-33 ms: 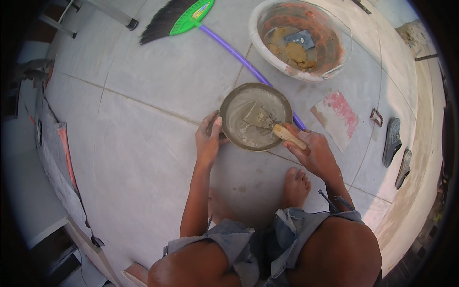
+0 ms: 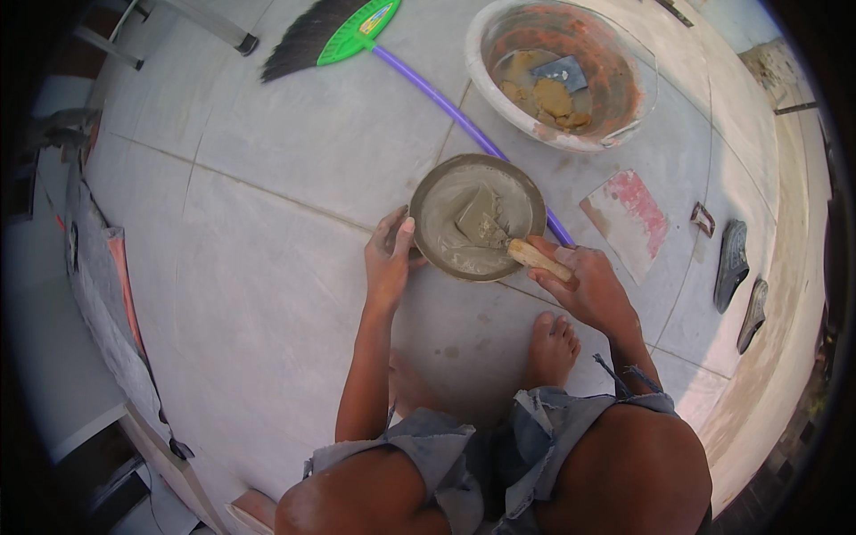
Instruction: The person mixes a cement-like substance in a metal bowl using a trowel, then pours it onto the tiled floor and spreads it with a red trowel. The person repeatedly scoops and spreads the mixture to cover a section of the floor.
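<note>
"How much room is there around the hands?"

"Quite a stretch on the left: the tiled floor (image 2: 267, 259) runs wide there, up to some clutter along its edge. Ahead and to the right it's tighter."

"What's taking up the space?"

"The big tub (image 2: 620, 76) first, beyond the pan and a bit to the right, with murky water and tan lumps inside. Then the broom (image 2: 437, 96), whose purple handle slants down and passes behind the pan's right rim. The round pan (image 2: 474, 158) itself is in front of the person, between the hands; I can't tell whether it touches the floor. A red-and-white board (image 2: 624, 223) lies just to its right."

"And the hands?"

"The left hand (image 2: 390, 250) is curled at the pan's left side, holding it, thumb against the rim; some fingers are hidden. The right hand (image 2: 584, 272) is closed round the wooden grip of a trowel."

"How does the trowel look?"

"The trowel (image 2: 535, 257) slants in over the right rim, its blade lying in the pan, coated in grey. The wet grey paste (image 2: 446, 241) around it is smeared in swirls and ridges."
</note>
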Demonstrator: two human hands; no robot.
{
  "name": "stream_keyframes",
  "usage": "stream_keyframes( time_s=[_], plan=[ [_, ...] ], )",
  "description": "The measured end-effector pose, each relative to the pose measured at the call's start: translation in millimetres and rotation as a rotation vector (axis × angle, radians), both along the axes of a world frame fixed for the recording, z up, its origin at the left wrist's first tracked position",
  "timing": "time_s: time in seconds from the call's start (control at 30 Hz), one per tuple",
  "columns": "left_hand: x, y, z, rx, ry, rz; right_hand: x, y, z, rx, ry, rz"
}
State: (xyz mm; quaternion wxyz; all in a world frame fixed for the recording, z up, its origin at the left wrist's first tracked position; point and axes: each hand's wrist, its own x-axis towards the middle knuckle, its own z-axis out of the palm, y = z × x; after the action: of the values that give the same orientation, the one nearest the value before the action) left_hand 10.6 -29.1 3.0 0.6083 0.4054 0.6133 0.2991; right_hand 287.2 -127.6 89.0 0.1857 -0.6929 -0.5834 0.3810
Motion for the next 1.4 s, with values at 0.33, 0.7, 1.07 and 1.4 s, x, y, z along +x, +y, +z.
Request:
stream_keyframes(
  time_s=[0.33,0.7,1.07,1.4],
  plan=[
    [0.5,8.0,-1.7,0.023,-0.030,-0.018,2.9,7.6,-2.6,-0.046,0.023,-0.004],
    [1.2,6.9,0.3,0.028,-0.019,-0.018,4.9,4.6,-5.2,-0.022,-0.047,0.013],
    [1.5,8.0,-2.1,0.033,-0.054,-0.022,-1.4,3.1,-12.4,0.098,0.026,-0.057],
    [-0.4,6.7,-2.0,0.036,-0.013,-0.011,5.9,2.8,-13.7,-0.020,0.088,0.012]
  ],
)
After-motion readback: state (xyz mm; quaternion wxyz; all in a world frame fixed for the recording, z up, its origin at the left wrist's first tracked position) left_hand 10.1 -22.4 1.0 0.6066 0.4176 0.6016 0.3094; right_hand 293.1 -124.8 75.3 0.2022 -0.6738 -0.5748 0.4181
